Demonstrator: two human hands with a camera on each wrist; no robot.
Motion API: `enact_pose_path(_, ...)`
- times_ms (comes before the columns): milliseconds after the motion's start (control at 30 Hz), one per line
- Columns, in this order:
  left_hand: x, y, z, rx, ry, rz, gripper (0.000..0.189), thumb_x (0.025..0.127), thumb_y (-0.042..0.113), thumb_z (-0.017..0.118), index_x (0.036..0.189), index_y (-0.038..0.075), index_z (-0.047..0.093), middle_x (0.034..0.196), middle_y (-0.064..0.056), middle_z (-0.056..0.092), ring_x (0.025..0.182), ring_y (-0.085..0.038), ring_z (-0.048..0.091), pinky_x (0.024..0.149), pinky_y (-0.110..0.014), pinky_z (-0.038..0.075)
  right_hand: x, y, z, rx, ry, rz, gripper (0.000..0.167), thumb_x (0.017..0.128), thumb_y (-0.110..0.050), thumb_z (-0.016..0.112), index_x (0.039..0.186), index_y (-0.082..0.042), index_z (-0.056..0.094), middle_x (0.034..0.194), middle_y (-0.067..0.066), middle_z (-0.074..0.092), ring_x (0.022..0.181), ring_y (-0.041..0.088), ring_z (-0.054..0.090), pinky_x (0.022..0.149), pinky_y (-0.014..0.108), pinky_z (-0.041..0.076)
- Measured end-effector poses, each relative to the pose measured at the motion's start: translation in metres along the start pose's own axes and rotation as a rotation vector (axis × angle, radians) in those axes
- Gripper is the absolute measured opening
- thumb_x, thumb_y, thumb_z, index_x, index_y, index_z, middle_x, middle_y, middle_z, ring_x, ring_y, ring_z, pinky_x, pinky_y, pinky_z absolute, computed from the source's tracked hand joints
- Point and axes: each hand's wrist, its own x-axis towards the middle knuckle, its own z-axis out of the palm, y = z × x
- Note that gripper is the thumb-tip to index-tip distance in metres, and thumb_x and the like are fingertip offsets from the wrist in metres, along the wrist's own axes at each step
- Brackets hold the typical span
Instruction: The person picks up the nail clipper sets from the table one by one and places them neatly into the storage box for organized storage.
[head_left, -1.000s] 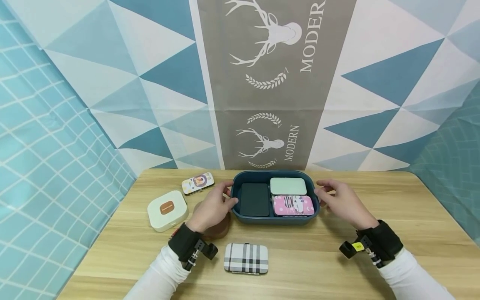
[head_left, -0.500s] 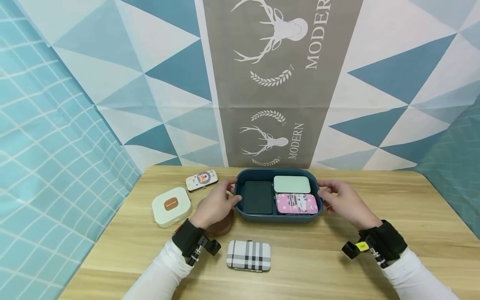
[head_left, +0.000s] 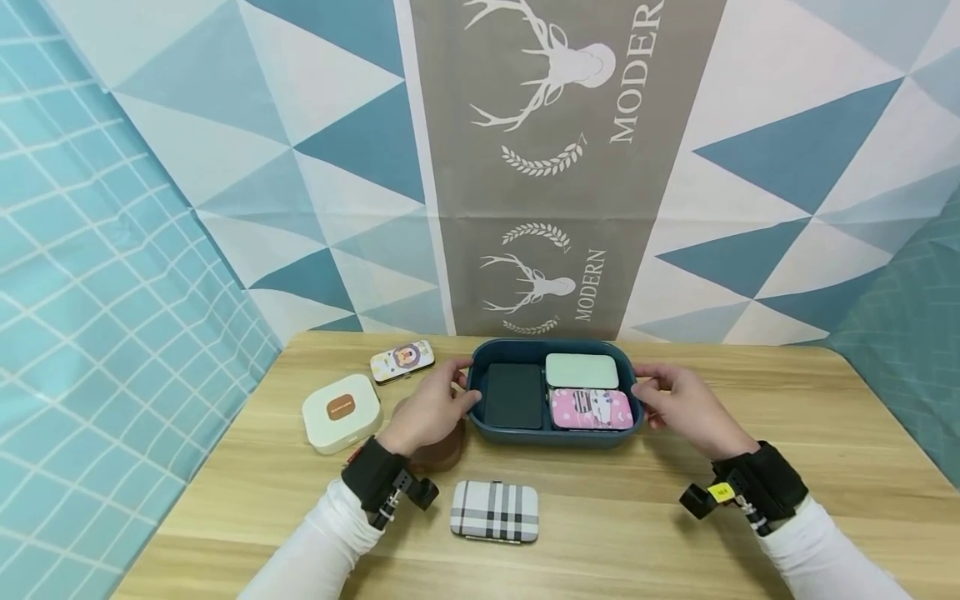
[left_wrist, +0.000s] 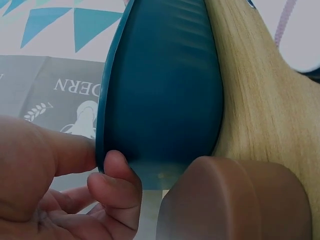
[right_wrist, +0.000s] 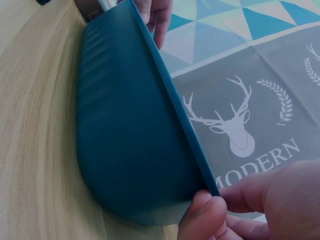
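Observation:
A dark blue plastic storage box [head_left: 555,438] stands at the back of the table. At its left end my left hand [head_left: 424,412] pinches the rim between thumb and fingers. My right hand [head_left: 690,410] pinches the rim at the opposite end, the thumb and fingertips meeting over the edge in the right wrist view. A flat black case [head_left: 513,396] lies in the box's left part. To its right are a mint-green case [head_left: 582,371] at the back and a pink case with a cartoon cat [head_left: 592,409] in front.
Close to my left hand sits a rounded brown case [left_wrist: 235,200], partly hidden beneath it in the head view. Further left are a cream box [head_left: 341,414] with a brown label and a small lion-print tin [head_left: 402,361]. A plaid case [head_left: 495,512] lies in front.

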Motion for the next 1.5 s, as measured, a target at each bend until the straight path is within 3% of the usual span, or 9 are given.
enact_pose_path(267, 0.004, -0.001, -0.012, 0.022, -0.031, 0.033, 0.058, 0.106, 0.015, 0.066, 0.156, -0.005, 0.044, 0.110, -0.012, 0.058, 0.071, -0.016, 0.059, 0.064, -0.032, 0.048, -0.001, -0.004, -0.001, -0.009, -0.004, 0.007, 0.048, 0.108, -0.008, 0.058, 0.151, 0.012, 0.047, 0.093, 0.018, 0.058, 0.068, 0.023, 0.060, 0.063, 0.031, 0.056)
enact_pose_path(400, 0.003, 0.001, -0.026, 0.039, -0.028, 0.039, 0.057, 0.107, 0.021, 0.067, 0.154, -0.003, 0.047, 0.115, -0.014, 0.058, 0.079, -0.019, 0.060, 0.065, -0.033, 0.050, -0.001, -0.005, -0.002, -0.020, -0.004, -0.002, 0.049, 0.109, -0.009, 0.057, 0.152, 0.011, 0.046, 0.093, 0.017, 0.058, 0.068, 0.023, 0.060, 0.063, 0.033, 0.056)
enact_pose_path(600, -0.004, 0.002, -0.050, 0.121, -0.060, 0.061, 0.063, 0.103, 0.031, 0.072, 0.154, 0.001, 0.051, 0.123, -0.017, 0.060, 0.096, -0.025, 0.063, 0.081, -0.040, 0.054, 0.001, -0.006, -0.001, -0.027, -0.007, -0.005, 0.049, 0.109, -0.009, 0.058, 0.151, 0.011, 0.047, 0.093, 0.017, 0.058, 0.068, 0.023, 0.060, 0.063, 0.033, 0.056)
enact_pose_path(833, -0.011, -0.003, -0.067, 0.208, -0.169, 0.096, 0.081, 0.093, 0.031, 0.085, 0.155, -0.002, 0.047, 0.142, -0.018, 0.055, 0.129, -0.038, 0.054, 0.103, -0.051, 0.048, 0.003, -0.006, 0.000, -0.022, -0.011, 0.002, 0.048, 0.109, -0.009, 0.058, 0.151, 0.011, 0.046, 0.094, 0.018, 0.058, 0.068, 0.023, 0.060, 0.063, 0.033, 0.056)
enact_pose_path(1033, -0.015, -0.003, -0.067, 0.350, -0.247, 0.069, 0.097, 0.082, 0.032, 0.093, 0.160, 0.002, 0.043, 0.159, -0.022, 0.042, 0.144, -0.038, 0.043, 0.110, -0.053, 0.045, 0.004, -0.005, 0.001, -0.023, -0.011, 0.002, 0.049, 0.108, -0.009, 0.058, 0.151, 0.011, 0.046, 0.094, 0.018, 0.058, 0.068, 0.023, 0.060, 0.063, 0.033, 0.057)
enact_pose_path(1267, -0.016, -0.006, -0.060, 0.413, -0.303, 0.033, 0.108, 0.078, 0.036, 0.096, 0.164, 0.006, 0.037, 0.167, -0.024, 0.031, 0.153, -0.044, 0.029, 0.112, -0.059, 0.042, 0.000, -0.005, 0.001, -0.026, -0.013, 0.007, 0.049, 0.109, -0.008, 0.057, 0.152, 0.012, 0.045, 0.098, 0.019, 0.059, 0.069, 0.023, 0.060, 0.063, 0.032, 0.056)
enact_pose_path(1500, -0.016, -0.008, -0.052, 0.486, -0.318, 0.058, 0.114, 0.073, 0.039, 0.098, 0.164, 0.005, 0.037, 0.163, -0.023, 0.036, 0.149, -0.046, 0.035, 0.110, -0.060, 0.043, -0.001, -0.004, 0.000, -0.029, -0.013, 0.012, 0.049, 0.109, -0.008, 0.057, 0.152, 0.012, 0.044, 0.101, 0.021, 0.061, 0.070, 0.022, 0.060, 0.063, 0.031, 0.056)
